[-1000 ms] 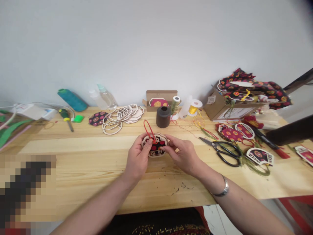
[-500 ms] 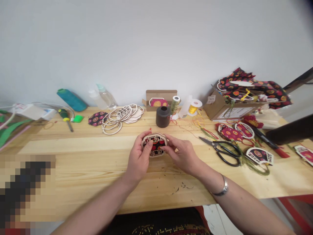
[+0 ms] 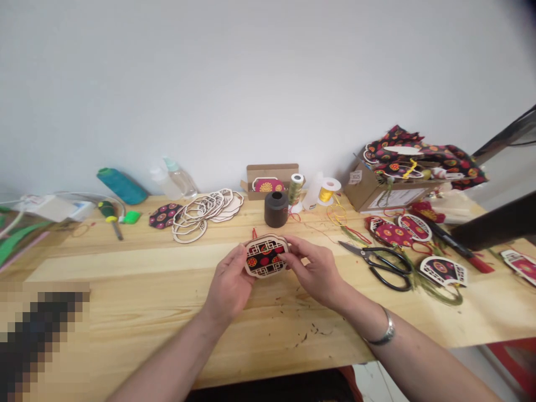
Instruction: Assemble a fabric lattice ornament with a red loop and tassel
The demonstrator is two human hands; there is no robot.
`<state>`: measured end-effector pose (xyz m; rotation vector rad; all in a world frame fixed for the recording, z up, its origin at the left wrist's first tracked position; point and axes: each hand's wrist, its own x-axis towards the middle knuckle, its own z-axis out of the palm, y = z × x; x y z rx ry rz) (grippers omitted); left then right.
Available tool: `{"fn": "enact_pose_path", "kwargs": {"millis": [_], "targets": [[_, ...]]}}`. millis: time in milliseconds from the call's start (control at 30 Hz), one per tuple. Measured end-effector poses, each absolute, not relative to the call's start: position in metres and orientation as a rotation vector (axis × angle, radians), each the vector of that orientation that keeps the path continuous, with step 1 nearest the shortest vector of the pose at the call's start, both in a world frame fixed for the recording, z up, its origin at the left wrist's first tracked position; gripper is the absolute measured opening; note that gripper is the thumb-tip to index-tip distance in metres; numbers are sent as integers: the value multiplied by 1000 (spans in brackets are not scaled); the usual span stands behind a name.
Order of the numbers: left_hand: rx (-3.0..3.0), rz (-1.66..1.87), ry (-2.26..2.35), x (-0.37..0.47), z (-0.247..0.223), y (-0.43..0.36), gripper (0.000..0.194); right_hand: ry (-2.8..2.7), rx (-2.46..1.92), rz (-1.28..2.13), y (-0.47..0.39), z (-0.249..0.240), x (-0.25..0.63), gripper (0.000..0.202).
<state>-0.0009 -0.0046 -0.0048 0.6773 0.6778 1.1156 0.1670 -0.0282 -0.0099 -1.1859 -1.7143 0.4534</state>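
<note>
Between my two hands is a fretwork wooden ornament [image 3: 267,258], its cut-out frame backed with black fabric patterned in red and orange. My left hand [image 3: 231,279] is closed on its left edge, the fingers partly hidden behind it. At the right edge, my right hand [image 3: 312,267] pinches it between thumb and fingers. A bit of red cord [image 3: 253,233] sticks up at the ornament's upper left. Just beyond it stands a dark thread cone [image 3: 276,210].
Black-handled scissors [image 3: 387,266] and finished ornaments [image 3: 444,271] lie at right, near a cardboard box [image 3: 372,192] heaped with fabric. Wooden frames [image 3: 205,209], a screwdriver [image 3: 109,218] and a teal thread cone [image 3: 121,186] are at left. Yellow cord on a spool [image 3: 326,192] stands at the back.
My left thumb has shifted off the ornament's front to its left edge, so more of the patterned fabric shows. The whole view has tilted slightly upward.
</note>
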Motion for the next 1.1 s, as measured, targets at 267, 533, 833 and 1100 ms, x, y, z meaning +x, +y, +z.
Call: {"fn": "enact_pose_path", "kwargs": {"millis": [267, 533, 833, 1100], "targets": [[560, 894, 548, -7, -2, -3, 31, -1819, -1195, 168, -27, -11, 170, 26], [562, 902, 529, -7, -3, -1, 37, -1838, -1159, 206, -28, -11, 170, 28], [514, 885, 535, -11, -2, 3, 41, -1753, -1116, 446, -27, -9, 169, 23], [483, 892, 602, -10, 0, 2, 44, -1751, -1061, 426, -28, -9, 170, 25]]}}
